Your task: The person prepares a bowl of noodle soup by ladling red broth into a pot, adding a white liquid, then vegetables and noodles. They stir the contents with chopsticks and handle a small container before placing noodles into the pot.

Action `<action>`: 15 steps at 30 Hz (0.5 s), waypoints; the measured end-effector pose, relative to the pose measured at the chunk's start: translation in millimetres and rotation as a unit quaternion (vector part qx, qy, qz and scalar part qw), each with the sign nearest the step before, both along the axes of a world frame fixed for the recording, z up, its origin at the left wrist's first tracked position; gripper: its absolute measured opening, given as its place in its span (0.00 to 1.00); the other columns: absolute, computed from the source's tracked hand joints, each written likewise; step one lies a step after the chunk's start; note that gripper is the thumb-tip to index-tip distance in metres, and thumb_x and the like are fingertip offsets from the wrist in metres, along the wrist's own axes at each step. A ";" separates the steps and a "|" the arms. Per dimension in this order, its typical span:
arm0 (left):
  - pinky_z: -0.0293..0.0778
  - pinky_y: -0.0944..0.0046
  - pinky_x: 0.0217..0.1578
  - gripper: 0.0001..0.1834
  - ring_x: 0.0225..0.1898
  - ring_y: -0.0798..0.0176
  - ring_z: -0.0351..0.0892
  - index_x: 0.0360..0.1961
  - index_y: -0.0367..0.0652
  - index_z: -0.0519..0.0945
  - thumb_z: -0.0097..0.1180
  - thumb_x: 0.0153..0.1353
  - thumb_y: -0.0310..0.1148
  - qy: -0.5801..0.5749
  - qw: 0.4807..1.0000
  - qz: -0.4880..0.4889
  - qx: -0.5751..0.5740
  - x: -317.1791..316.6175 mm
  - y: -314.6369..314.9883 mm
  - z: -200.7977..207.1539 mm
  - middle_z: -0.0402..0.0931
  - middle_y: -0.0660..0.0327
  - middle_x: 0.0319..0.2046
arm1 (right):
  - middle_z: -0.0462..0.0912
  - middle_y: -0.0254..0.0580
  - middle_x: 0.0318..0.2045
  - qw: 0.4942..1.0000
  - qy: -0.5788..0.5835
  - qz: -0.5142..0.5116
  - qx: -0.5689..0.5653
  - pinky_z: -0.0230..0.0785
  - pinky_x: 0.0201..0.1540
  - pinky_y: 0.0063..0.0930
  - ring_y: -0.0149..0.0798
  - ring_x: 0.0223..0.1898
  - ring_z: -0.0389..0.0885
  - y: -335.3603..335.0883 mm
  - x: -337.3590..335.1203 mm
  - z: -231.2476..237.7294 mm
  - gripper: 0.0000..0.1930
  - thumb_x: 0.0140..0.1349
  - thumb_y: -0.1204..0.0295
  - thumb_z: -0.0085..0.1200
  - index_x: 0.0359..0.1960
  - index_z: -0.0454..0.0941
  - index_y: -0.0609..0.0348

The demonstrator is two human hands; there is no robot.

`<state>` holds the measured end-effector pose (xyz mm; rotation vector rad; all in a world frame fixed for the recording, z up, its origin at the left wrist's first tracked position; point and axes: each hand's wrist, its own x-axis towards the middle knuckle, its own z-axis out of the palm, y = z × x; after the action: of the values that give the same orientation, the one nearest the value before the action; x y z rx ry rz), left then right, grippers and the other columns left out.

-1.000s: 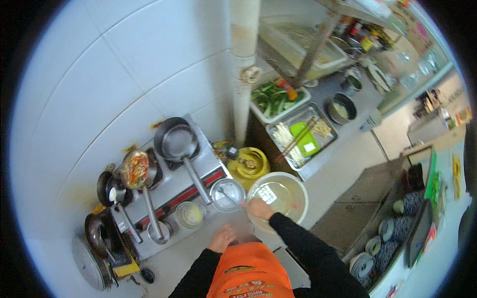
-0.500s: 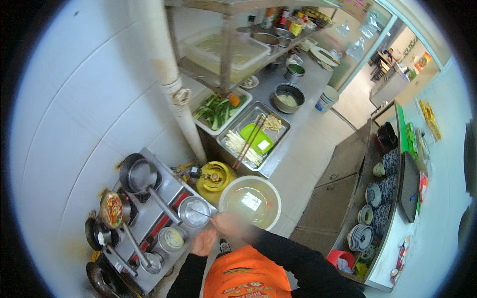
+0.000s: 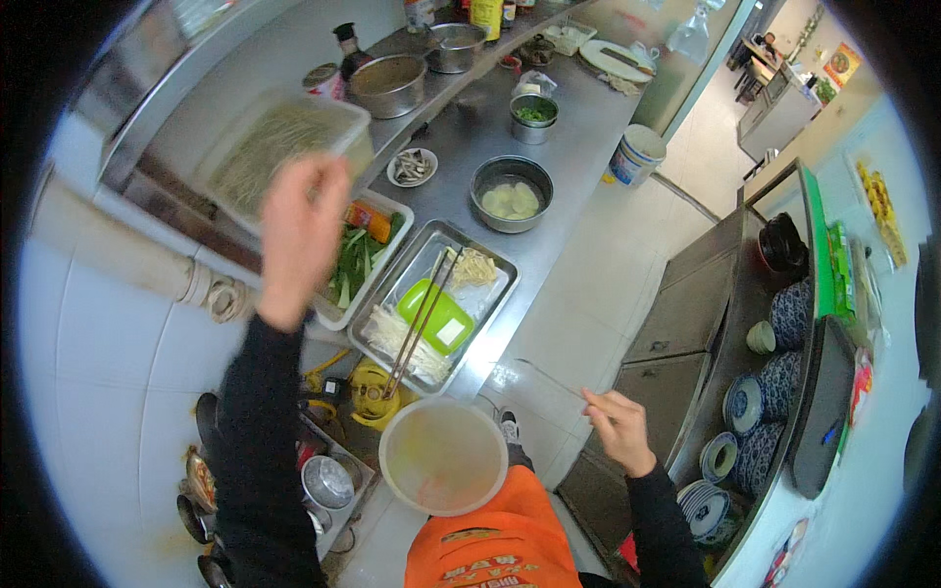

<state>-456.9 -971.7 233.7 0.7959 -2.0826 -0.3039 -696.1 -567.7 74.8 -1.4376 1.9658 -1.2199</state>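
Noodle tub (image 3: 284, 147): left hand (image 3: 299, 230) reaches in, grip blurred, possibly pinching strands; right hand (image 3: 618, 431) loosely open, empty; strands could drop.

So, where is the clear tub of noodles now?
In the head view, the clear tub of noodles sits upper left on the steel counter, just beyond the raised left hand.

Far counter, centre-left: orange rectangular packet (image 3: 369, 218) lying in white tray (image 3: 390, 257). Far right wall: round orange-and-green sign (image 3: 840, 63).

white bucket (image 3: 637, 155), stacked blue patterned bowls (image 3: 745, 404), yellow gas burner (image 3: 372, 394)
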 end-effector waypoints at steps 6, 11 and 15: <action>0.70 0.44 0.62 0.29 0.62 0.42 0.74 0.69 0.54 0.72 0.55 0.69 0.50 -0.255 0.939 0.219 -0.072 -56.8 -249.9 17.4 0.77 0.41 0.58 | 0.80 0.35 0.23 0.976 -0.168 -0.136 0.029 0.67 0.25 0.20 0.25 0.22 0.77 30.4 -87.7 -27.5 0.10 0.69 0.78 0.56 0.47 0.88 0.64; 0.68 0.45 0.64 0.30 0.68 0.39 0.69 0.73 0.56 0.67 0.53 0.71 0.46 -0.315 0.932 0.179 -0.020 -51.7 -353.0 -19.2 0.71 0.42 0.65 | 0.81 0.36 0.24 0.956 -0.232 -0.151 0.092 0.66 0.24 0.20 0.26 0.21 0.76 49.1 -119.4 -47.5 0.15 0.75 0.68 0.51 0.43 0.88 0.65; 0.68 0.46 0.64 0.29 0.68 0.38 0.70 0.73 0.54 0.66 0.52 0.73 0.45 -0.344 0.931 0.119 0.027 -43.9 -380.7 -22.1 0.76 0.43 0.62 | 0.83 0.38 0.25 0.936 -0.310 -0.150 0.069 0.68 0.26 0.22 0.27 0.22 0.76 47.2 -122.8 -54.1 0.20 0.77 0.63 0.46 0.37 0.85 0.66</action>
<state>-500.8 -1352.4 211.6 1.3160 -2.5835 0.0726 -818.9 -520.5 20.7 -0.5802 1.7968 -1.4097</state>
